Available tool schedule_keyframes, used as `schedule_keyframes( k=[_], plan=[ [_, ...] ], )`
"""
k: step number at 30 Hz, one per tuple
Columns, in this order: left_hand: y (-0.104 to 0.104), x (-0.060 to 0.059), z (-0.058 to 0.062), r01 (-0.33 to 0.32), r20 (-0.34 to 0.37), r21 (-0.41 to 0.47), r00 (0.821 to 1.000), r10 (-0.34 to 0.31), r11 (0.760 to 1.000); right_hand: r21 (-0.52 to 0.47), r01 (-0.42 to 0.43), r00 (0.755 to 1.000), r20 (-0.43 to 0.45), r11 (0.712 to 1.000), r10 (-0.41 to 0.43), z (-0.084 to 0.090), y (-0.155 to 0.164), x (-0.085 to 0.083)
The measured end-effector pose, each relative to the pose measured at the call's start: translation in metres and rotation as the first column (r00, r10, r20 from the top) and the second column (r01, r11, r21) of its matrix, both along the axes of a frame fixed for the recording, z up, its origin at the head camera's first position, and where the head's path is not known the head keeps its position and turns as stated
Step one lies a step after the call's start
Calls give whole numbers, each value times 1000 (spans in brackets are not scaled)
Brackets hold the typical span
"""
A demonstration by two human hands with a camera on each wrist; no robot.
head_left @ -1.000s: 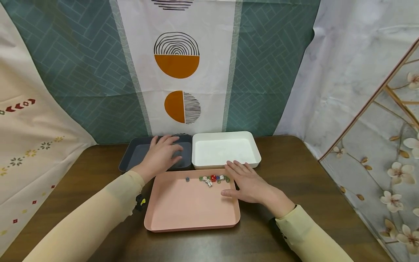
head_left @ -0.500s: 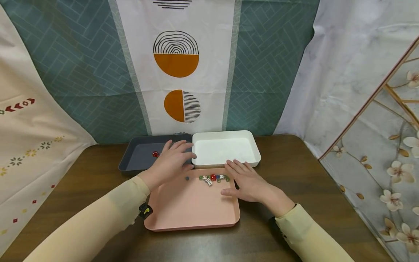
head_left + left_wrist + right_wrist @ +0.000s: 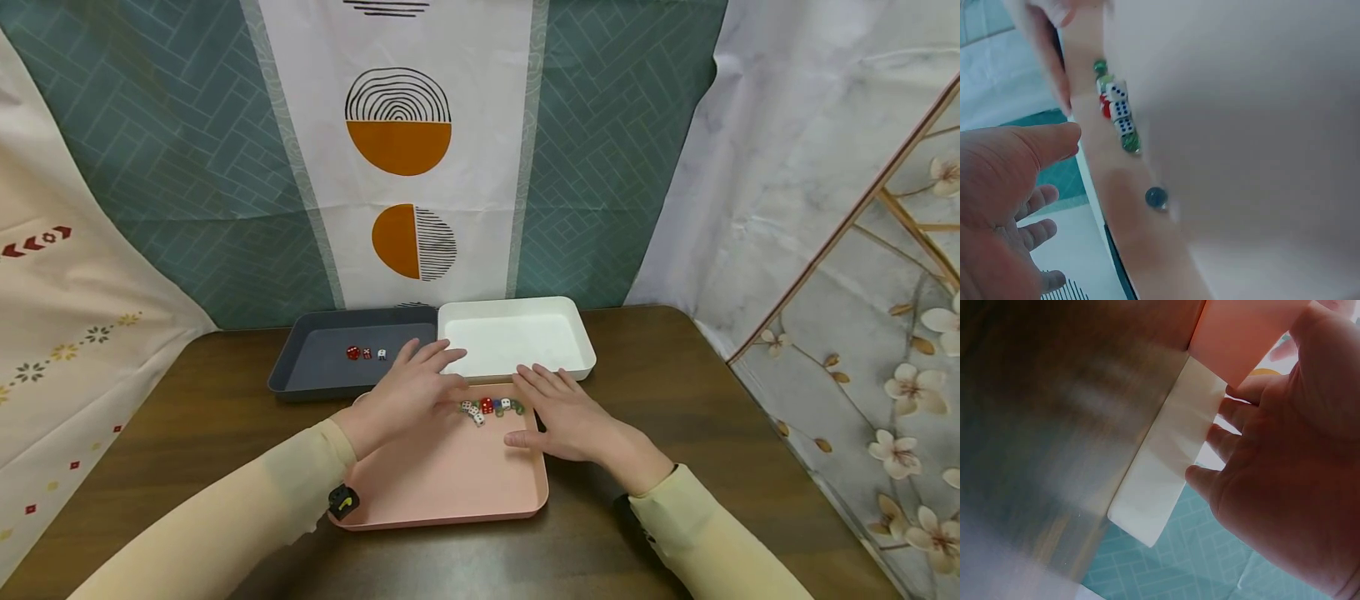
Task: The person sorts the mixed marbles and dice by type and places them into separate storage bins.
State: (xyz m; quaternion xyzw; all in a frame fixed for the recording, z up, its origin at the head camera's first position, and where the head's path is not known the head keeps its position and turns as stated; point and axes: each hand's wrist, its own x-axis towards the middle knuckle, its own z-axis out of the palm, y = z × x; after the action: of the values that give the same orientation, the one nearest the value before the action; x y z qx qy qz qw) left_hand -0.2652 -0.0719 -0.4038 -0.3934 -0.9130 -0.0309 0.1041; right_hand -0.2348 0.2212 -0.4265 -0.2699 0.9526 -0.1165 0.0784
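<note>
**Left hand back over the pink tray, dice dropped in the grey one**

A brown table stands before hanging patterned cloths. The left hand has come away from the grey tray, where three small dice now lie uncovered behind its fingers. It hovers over the pink tray's far edge, fingers straight and loosely spread, holding nothing, so one drop looks finished. The row of dice and beads sits just ahead of its fingertips, between both hands; a lone blue bead lies below its thumb. The right hand rests flat on the pink tray's right rim, fingers extended toward the white tray.
</note>
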Motion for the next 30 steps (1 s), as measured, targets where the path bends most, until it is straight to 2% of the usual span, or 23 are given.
schedule_keyframes(
  k=[6,15,30],
  plan=[
    [3,2,-7,17,25,-26,1000,-17,1000,0,-6,1000,-7,1000,6,1,0,0],
    [5,3,-14,-3,57,-54,998,6,999,-10,-16,1000,-11,1000,16,2,1,1],
    [8,0,-21,-3,88,10,996,2,1000,-11,-16,1000,-11,1000,16,1,2,1]
  ],
)
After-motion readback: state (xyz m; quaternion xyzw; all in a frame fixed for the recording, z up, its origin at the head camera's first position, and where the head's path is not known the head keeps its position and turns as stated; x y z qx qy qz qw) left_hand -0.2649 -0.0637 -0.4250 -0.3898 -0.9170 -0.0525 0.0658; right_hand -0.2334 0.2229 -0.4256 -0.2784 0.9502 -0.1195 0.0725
